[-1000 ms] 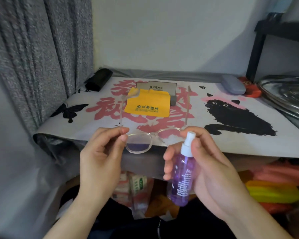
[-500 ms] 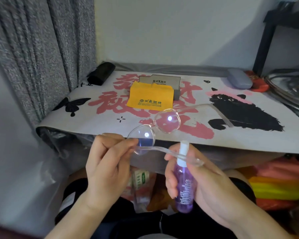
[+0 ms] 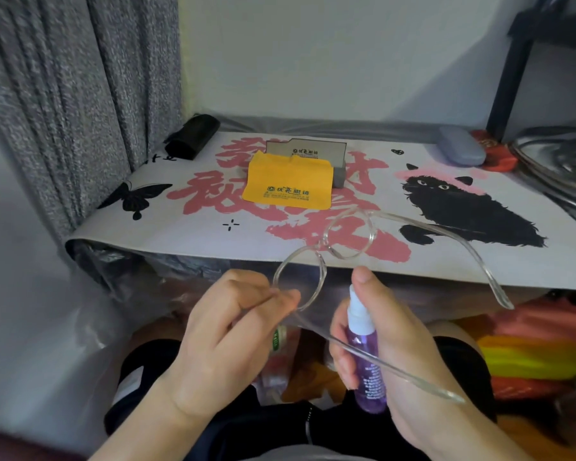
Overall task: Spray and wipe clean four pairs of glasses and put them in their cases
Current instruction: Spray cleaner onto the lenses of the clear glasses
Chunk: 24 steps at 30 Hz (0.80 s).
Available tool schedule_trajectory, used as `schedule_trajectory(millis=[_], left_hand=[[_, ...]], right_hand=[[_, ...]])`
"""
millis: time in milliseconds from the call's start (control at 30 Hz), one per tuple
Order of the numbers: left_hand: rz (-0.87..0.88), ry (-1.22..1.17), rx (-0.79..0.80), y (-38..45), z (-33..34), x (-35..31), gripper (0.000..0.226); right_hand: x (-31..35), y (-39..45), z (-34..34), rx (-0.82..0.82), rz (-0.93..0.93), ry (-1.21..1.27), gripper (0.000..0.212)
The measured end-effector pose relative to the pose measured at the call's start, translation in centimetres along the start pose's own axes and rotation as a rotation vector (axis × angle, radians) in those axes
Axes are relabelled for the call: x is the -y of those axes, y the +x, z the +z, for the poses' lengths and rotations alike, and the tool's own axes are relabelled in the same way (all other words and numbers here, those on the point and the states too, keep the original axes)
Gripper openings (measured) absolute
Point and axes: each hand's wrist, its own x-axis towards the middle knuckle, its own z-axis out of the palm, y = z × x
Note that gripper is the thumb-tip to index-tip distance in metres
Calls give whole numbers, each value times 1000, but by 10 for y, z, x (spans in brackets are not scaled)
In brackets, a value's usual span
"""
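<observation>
Across the back of the scene lay a printed desk mat point(image 3: 446, 261) bearing a yellow cloth point(image 3: 288, 183), a grey case point(image 3: 461, 150) and a black pouch point(image 3: 193, 134). Forward of the mat's near edge, the left hand point(image 3: 226, 337) pinched the clear-framed glasses point(image 3: 326, 257) at the near hinge, lenses raised above and right of it. The right hand point(image 3: 393, 354) gripped a purple spray bottle point(image 3: 366, 357) upright, just below the lenses, forefinger on the nozzle.
</observation>
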Motion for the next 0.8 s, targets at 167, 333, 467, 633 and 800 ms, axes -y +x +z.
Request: schedule_trajectory(millis=[167,333,467,633,800], left_hand=[[-8,-1,44,-1,1,0,14],[201,39,-15,-6,5,6,23],[225,59,-15,-6,3,8,24],[244,85,-25,-4,2,7,20],[252,107,-33,-1,0,5,22]], right_hand=[[-1,0,-1,-85,-35,-208,85],[3,0,-4,-133,-49,-244,79],[-2,4,-5,-131,-52,-292,72],[3,5,-9,-181,-52,-265,72],[14,12,-30,-361,-138,-318,83]])
